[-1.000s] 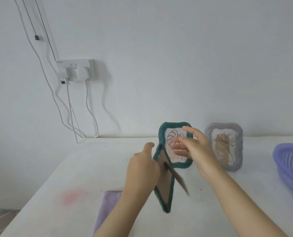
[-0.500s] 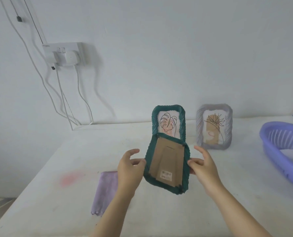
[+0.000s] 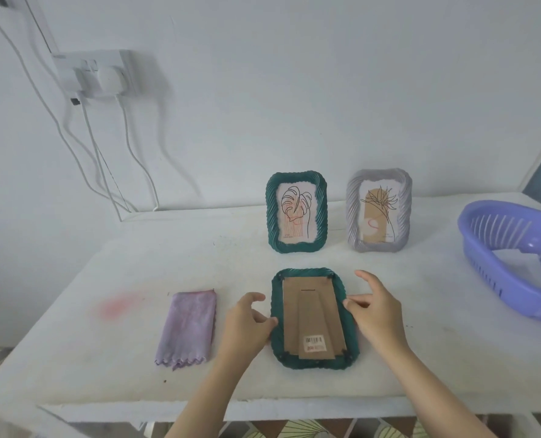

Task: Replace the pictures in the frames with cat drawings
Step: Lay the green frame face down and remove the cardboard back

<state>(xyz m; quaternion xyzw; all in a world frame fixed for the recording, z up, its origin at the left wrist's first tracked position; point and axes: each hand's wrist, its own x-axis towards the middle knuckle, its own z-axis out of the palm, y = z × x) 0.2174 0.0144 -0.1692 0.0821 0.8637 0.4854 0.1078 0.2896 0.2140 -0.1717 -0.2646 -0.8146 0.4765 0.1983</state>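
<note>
Both forearms entered from the lower edge of the view and reached forward over the near edge of the white bench [image 3: 73,358]. The left hand [image 3: 247,324] was held loosely curled, fingers bent, its fingertips touching the left rim of a dark green rope-textured picture frame lying face down [image 3: 277,314]. The right hand [image 3: 378,311] was open and spread, thumb and index finger touching the right rim of the same frame, the remaining fingers raised clear above the bench. Neither hand was closed around anything; both bracketed the frame from the sides.

The face-down frame lay flat near the front middle of the bench, its brown cardboard backing [image 3: 294,311] upward, the stand flap folded flat and a barcode sticker [image 3: 314,342] near its lower end. Small dark tabs showed at the corners of the backing.

To the left, well apart from the frame, a folded lilac cloth with a scalloped edge [image 3: 188,330] lay flat; beyond it a faint pink stain marked the surface. The bench was bare between cloth and left hand, and to the right of the right hand.

Further back, an upright dark green frame holding a leaf line drawing [image 3: 296,213] stood directly behind the flat one, with open surface between. Beside it to the right stood an upright grey frame holding a flower drawing [image 3: 378,210]. A lilac slotted plastic basket [image 3: 490,248] sat at the right edge. On the wall behind, a white socket with plugged cables [image 3: 95,74] hung to the left.
</note>
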